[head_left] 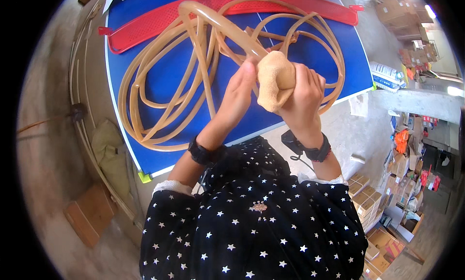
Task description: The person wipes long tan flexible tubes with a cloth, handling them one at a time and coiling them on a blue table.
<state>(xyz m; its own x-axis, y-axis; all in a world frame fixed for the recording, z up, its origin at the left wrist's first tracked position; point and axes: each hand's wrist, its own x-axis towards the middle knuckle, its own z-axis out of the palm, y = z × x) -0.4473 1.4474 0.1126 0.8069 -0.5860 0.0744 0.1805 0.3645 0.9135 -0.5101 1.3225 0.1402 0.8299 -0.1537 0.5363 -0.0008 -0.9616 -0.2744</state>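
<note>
Hands raised above the near edge of a blue table (310, 47), seen from the head camera. The right hand (302, 93) is closed around a tan cloth (275, 79), its fingers curled over the cloth's right side so that the bundle bulges out toward the left. The left hand (237, 93) is partly closed, with its fingertips pressed against the left side of the cloth, at the point where a thick tan rubber tube (218, 21) enters the bundle. From the cloth the tube arches up and away toward the far edge of the table, then drops into loose tangled coils of thinner tan tubing (140, 86) spread over the middle and left of the tabletop. A long red perforated plastic strip (290, 0) lies curved along the far edge, partly under the tube. Both wrists carry dark bands. Cardboard boxes (368, 193) stand on the floor to the right of the table.
</note>
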